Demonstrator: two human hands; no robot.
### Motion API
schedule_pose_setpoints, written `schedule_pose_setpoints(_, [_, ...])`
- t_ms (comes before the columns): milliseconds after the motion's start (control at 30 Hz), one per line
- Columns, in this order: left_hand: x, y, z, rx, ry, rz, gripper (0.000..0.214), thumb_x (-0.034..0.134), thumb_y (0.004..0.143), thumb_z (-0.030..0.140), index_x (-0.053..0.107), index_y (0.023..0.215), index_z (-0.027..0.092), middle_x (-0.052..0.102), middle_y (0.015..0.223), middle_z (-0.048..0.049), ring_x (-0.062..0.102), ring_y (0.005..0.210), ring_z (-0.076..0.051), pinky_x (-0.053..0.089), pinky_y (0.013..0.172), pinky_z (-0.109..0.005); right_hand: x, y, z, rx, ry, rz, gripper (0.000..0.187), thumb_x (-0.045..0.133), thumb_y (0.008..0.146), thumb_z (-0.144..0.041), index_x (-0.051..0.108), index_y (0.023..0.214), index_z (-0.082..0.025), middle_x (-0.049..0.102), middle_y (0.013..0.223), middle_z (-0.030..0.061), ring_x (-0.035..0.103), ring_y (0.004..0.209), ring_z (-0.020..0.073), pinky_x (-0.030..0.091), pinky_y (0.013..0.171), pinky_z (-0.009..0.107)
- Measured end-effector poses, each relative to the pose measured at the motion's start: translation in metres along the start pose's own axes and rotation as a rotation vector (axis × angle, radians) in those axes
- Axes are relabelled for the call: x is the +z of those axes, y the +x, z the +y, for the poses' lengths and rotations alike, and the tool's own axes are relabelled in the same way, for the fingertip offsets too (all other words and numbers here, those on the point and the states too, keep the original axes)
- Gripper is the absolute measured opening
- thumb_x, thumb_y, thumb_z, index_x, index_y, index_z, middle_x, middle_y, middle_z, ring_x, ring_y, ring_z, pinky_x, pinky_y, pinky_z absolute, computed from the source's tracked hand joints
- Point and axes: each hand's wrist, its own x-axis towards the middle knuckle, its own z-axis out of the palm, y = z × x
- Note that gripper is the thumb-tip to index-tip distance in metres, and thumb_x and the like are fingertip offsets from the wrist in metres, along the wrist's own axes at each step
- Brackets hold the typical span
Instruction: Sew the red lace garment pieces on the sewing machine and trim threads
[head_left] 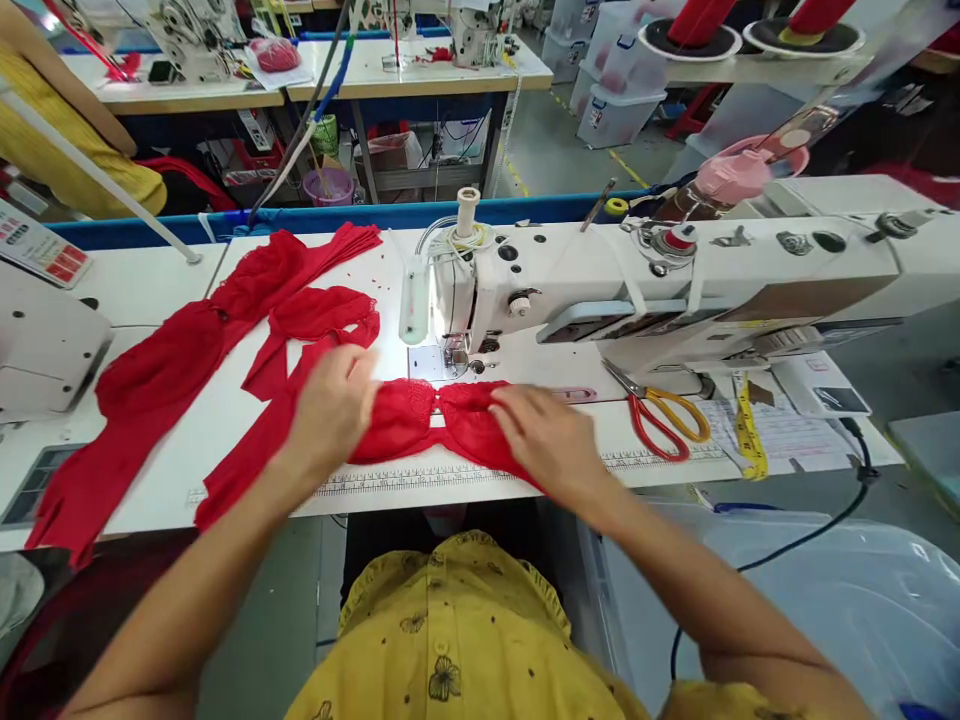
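A red lace bra (405,420) lies stretched sideways at the front of the white sewing table, just before the sewing machine's needle area (454,355). My right hand (551,440) grips its right cup, thumb and fingers bent over the fabric. At the bra's left end is my left hand (326,410), blurred by motion; its fingers look curled, but their hold on the cloth is unclear. More red bra pieces (322,315) are spread beyond my left hand, and a longer red bra (161,360) trails down the table's left side.
Orange-handled scissors (660,410) and a yellow tape measure (748,430) lie right of my right hand. A printed ruler strip (420,478) runs along the front edge. Below right stands a clear plastic bin (840,580). Another person's yellow top (67,150) shows at upper left.
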Motion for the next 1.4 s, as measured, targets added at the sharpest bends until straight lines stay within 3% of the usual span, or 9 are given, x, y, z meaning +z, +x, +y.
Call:
schedule_pose_setpoints(67, [0.025,-0.018,0.028,0.131,-0.15,-0.057,0.032,0.044,0.1,0.02,0.059,0.127,0.015,0.065,0.123,-0.0152,0.061,0.116,-0.025,0.051,0.102,-0.042,0.025,-0.017,-0.009,-0.103,0.036,0.025,0.021,0.052,0.101,-0.027,0.069,0.109,-0.019,0.075,0.11,0.0067,0.068,0.094,0.0166,0.047,0.07,0.027])
schedule_pose_setpoints(167, [0.045,-0.045,0.05,0.224,-0.189,-0.154,0.033,0.051,0.1,0.03,0.059,0.129,0.019,0.064,0.131,-0.0142,0.058,0.125,-0.028,0.04,0.114,-0.055,0.042,-0.027,-0.001,-0.164,0.011,0.019,0.024,0.053,0.1,-0.029,0.071,0.11,-0.017,0.073,0.116,0.0097,0.067,0.103,0.0203,0.051,0.075,0.029])
schedule_pose_setpoints(267, [0.05,-0.059,0.053,0.186,-0.182,-0.21,0.041,0.056,0.097,0.033,0.057,0.136,0.02,0.057,0.143,-0.0162,0.048,0.138,-0.034,0.034,0.117,-0.061,0.039,-0.021,0.011,-0.188,0.045,0.007,0.022,0.055,0.098,-0.028,0.072,0.108,-0.017,0.074,0.114,0.0095,0.068,0.102,0.0209,0.053,0.075,0.029])
schedule_pose_setpoints(400, [0.055,-0.06,0.058,0.165,-0.232,-0.177,0.05,0.058,0.097,0.036,0.052,0.143,0.018,0.056,0.145,-0.0175,0.046,0.14,-0.035,0.029,0.12,-0.061,0.034,-0.005,0.002,-0.242,0.171,-0.005,0.024,0.053,0.098,-0.02,0.071,0.114,-0.019,0.073,0.117,0.0071,0.067,0.107,0.018,0.055,0.083,0.028])
schedule_pose_setpoints(533, [0.056,-0.063,0.068,0.125,-0.185,-0.233,0.062,0.061,0.093,0.048,0.05,0.146,0.02,0.052,0.149,-0.0173,0.036,0.144,-0.044,0.022,0.117,-0.071,0.047,0.006,-0.005,-0.324,0.18,-0.075,0.027,0.051,0.1,-0.025,0.069,0.119,-0.017,0.072,0.121,0.0083,0.063,0.117,0.0214,0.057,0.073,0.028])
schedule_pose_setpoints(667, [0.049,-0.065,0.066,0.116,-0.204,-0.227,0.056,0.061,0.094,0.042,0.049,0.146,0.023,0.047,0.153,-0.0169,0.034,0.146,-0.042,0.026,0.116,-0.07,0.052,0.007,0.002,-0.342,0.206,-0.127,0.029,0.05,0.101,-0.028,0.069,0.12,-0.016,0.071,0.125,0.0091,0.062,0.12,0.0218,0.058,0.073,0.029])
schedule_pose_setpoints(833, [0.05,-0.045,0.056,0.12,-0.301,-0.026,0.035,0.05,0.099,0.018,0.058,0.133,0.015,0.066,0.13,-0.0151,0.06,0.126,-0.024,0.045,0.114,-0.044,0.046,0.008,-0.002,-0.293,0.264,-0.08,0.024,0.051,0.101,-0.024,0.072,0.112,-0.019,0.074,0.118,0.006,0.065,0.115,0.018,0.057,0.083,0.028])
schedule_pose_setpoints(1033, [0.061,-0.037,0.044,0.081,-0.061,-0.175,0.037,0.051,0.1,0.034,0.059,0.131,0.015,0.06,0.142,-0.0126,0.049,0.137,-0.035,0.028,0.118,-0.065,0.055,0.009,0.005,-0.363,0.221,-0.094,0.034,0.055,0.099,-0.042,0.069,0.115,-0.015,0.071,0.125,0.0095,0.064,0.119,0.0235,0.058,0.066,0.029])
schedule_pose_setpoints(1400, [0.059,-0.041,0.041,0.039,-0.045,-0.234,0.051,0.046,0.102,0.041,0.044,0.148,0.018,0.052,0.15,-0.0094,0.042,0.143,-0.031,0.019,0.121,-0.064,0.056,0.007,0.011,-0.36,0.257,-0.14,0.038,0.056,0.098,-0.047,0.067,0.116,-0.015,0.068,0.129,0.0111,0.062,0.122,0.0254,0.061,0.076,0.034])
